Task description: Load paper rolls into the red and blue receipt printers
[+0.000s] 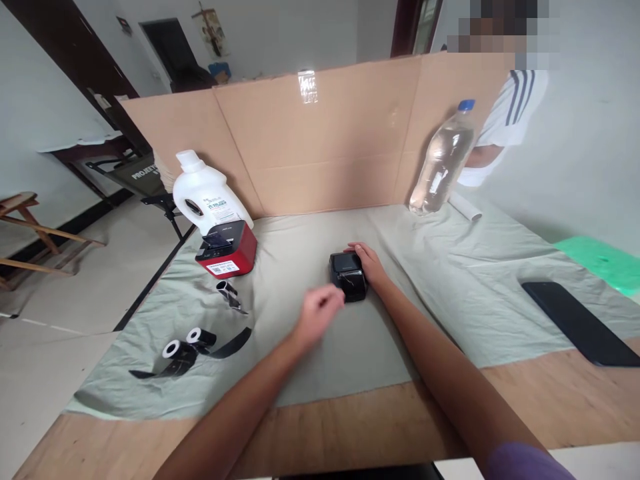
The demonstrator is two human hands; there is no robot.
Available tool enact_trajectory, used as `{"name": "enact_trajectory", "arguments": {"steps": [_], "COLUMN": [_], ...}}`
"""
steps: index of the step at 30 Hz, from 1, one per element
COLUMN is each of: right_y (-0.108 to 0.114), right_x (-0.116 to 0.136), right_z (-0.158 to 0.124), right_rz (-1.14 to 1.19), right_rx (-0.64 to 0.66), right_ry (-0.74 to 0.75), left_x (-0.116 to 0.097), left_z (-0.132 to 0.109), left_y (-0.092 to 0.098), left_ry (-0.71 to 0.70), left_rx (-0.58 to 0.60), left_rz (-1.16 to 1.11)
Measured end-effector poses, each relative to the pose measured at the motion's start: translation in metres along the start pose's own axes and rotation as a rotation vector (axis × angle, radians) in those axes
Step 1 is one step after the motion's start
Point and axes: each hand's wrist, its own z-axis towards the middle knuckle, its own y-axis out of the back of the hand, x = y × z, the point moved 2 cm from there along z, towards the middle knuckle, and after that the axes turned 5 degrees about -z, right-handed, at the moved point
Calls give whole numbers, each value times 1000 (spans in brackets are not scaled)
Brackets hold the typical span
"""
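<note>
A small black boxy device (351, 285), which looks like a portable label printer, sits on the cloth in the middle of the table. My right hand (369, 261) is closed around its right side and far corner. Just off the device's near left corner, my left hand (321, 308) has its fingers curled in; it is slightly blurred, and whatever is between them cannot be made out. To the left lie black rolls with white cores: one roll (227, 291) by itself, and a pair, a front roll (177, 357) and a second roll (201, 338), with loose strips trailing.
A red and black box-shaped machine (227, 248) and a white jug (207, 193) stand at the back left. A water bottle (443, 163) leans by the cardboard screen (320, 147). At right lies a dark phone-shaped slab (580, 323). A person (520, 107) stands behind the screen.
</note>
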Motion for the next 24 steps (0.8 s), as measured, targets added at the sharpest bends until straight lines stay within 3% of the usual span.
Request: {"name": "enact_trajectory", "arguments": {"steps": [1, 3, 7, 12, 24], "right_y": [0, -1, -1, -2, -1], "right_x": [0, 1, 0, -2, 0], "right_z": [0, -1, -3, -3, -3], "right_rz": [0, -8, -38, -71, -84], "right_rx": [2, 5, -11, -17, -63], "right_ry": [4, 12, 20, 49, 52], "left_x": [3, 14, 38, 51, 40], "left_z": [19, 54, 90, 81, 84], "left_y": [11, 24, 23, 22, 38], "left_ry": [68, 316, 494, 507, 633], "left_rx": [-144, -284, -249, -148, 119], "left_rz": [-10, -74, -115, -192, -557]}}
